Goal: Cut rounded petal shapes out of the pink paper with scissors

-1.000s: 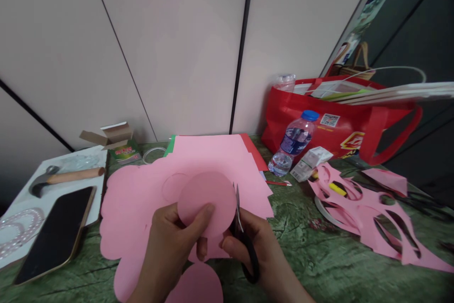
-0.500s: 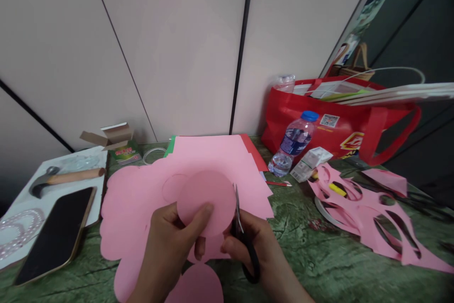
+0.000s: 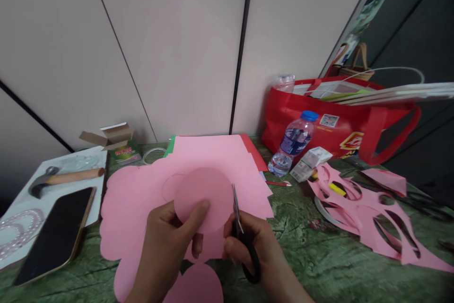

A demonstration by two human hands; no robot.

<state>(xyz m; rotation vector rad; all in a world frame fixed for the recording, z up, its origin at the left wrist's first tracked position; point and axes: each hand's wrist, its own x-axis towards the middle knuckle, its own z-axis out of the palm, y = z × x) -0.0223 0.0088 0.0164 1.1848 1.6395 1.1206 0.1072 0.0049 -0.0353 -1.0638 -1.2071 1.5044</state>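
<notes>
A round pink paper disc (image 3: 209, 189) is pinched in my left hand (image 3: 173, 234), the thumb lying across its front. My right hand (image 3: 253, 241) grips black-handled scissors (image 3: 237, 213), their blades pointing up beside the disc's right edge and nearly closed. Behind both hands lies a stack of pink paper sheets (image 3: 227, 151), with green and red sheets showing at its edges. Scalloped pink cut-outs (image 3: 122, 208) spread to the left. Another rounded pink piece (image 3: 198, 284) sits below my hands.
At right lie pink paper offcuts (image 3: 369, 208). A water bottle (image 3: 292, 144), a small white box (image 3: 312, 163) and a red bag (image 3: 340, 123) stand behind them. To the left are a phone (image 3: 56, 234), a hammer (image 3: 67, 177) and an opened carton (image 3: 122, 147).
My left hand has shifted slightly left and up with the disc. The right hand with the scissors stays almost in place, and a small gap now shows between blades and disc.
</notes>
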